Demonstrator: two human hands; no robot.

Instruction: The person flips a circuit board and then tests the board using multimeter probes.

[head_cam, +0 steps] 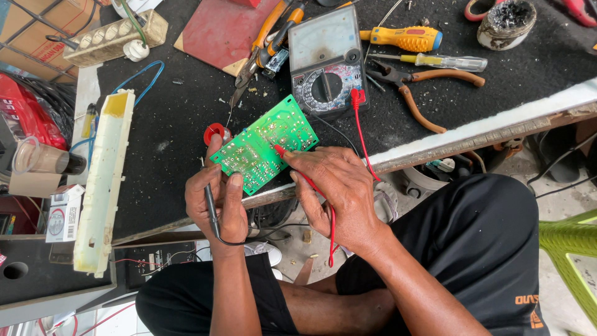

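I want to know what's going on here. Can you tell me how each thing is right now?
Green circuit board: tilted, held by left hand.
Red probe: tip touching board, held by right hand.
Black probe: in left hand, off board.
Multimeter: lying flat, leads plugged in.
Pliers: lying unused.

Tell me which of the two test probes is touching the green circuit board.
The red probe, held in the right hand, touches the circuit board; the black probe lies in the left hand, off the board.
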